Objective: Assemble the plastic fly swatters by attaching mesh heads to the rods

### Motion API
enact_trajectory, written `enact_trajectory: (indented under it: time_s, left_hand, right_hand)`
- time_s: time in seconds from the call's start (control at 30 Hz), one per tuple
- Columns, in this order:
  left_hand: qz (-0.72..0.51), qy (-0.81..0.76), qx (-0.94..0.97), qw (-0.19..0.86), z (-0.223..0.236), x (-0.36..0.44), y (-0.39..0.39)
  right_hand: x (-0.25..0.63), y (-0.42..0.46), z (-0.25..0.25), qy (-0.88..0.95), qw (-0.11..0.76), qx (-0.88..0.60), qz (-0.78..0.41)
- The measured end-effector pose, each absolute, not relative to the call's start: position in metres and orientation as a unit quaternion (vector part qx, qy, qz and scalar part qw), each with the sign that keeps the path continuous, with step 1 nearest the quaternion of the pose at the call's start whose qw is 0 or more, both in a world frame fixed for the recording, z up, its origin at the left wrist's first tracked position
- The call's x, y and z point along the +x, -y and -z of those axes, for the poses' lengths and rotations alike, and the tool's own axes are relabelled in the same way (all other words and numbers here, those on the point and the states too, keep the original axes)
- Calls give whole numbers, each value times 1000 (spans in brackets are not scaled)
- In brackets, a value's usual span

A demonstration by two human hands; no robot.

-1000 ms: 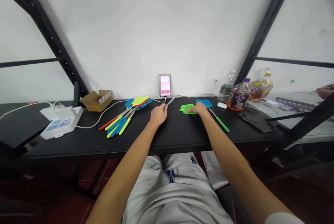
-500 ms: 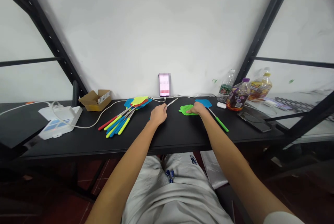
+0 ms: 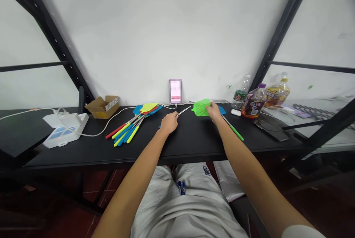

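Observation:
My left hand [image 3: 169, 123] is closed around a fly swatter handle with a thin metal shaft [image 3: 184, 111] that points to the upper right. A bit of its blue grip shows below the fingers. Between the thumb and fingers of my right hand [image 3: 214, 112] is a green fly swatter head [image 3: 202, 108], raised and tilted, its narrow neck facing the shaft's tip. Neck and tip lie close together, apparently apart. Behind my right hand rests a complete swatter with a blue head [image 3: 222, 110] and a green grip [image 3: 236, 132].
Several colourful swatters [image 3: 130, 129] lie piled on the black table [image 3: 191, 142] to the left. Beyond them are a cardboard box [image 3: 100, 109] and a white case [image 3: 62, 134]. A phone [image 3: 175, 91] leans against the wall. Bottles [image 3: 253, 101] and a dark phone [image 3: 271, 130] occupy the right side.
The green swatter head has been lifted off the table and tilted up in my right hand, nearer the shaft's tip. My left hand keeps its hold almost unmoved.

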State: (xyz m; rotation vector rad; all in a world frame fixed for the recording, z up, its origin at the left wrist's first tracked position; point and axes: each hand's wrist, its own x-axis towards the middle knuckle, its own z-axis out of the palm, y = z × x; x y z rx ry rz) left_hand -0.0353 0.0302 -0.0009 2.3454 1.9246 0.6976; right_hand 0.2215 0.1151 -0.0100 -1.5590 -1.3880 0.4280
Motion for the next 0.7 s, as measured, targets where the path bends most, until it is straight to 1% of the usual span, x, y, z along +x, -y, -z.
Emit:
enact_trajectory:
  time_s: [0.1, 0.2, 0.7]
  left_hand:
    - [-220, -617, 755, 18, 1, -35, -31]
    - [-218, -613, 759, 17, 2, -36, -31]
    - [-222, -624, 749, 12, 1, -36, -31]
  right_hand:
    - [222, -119, 10, 544, 551, -591, -224]
    - [221, -120, 10, 537, 580, -558, -252]
    - [219, -110, 1, 520, 589, -558, -268]
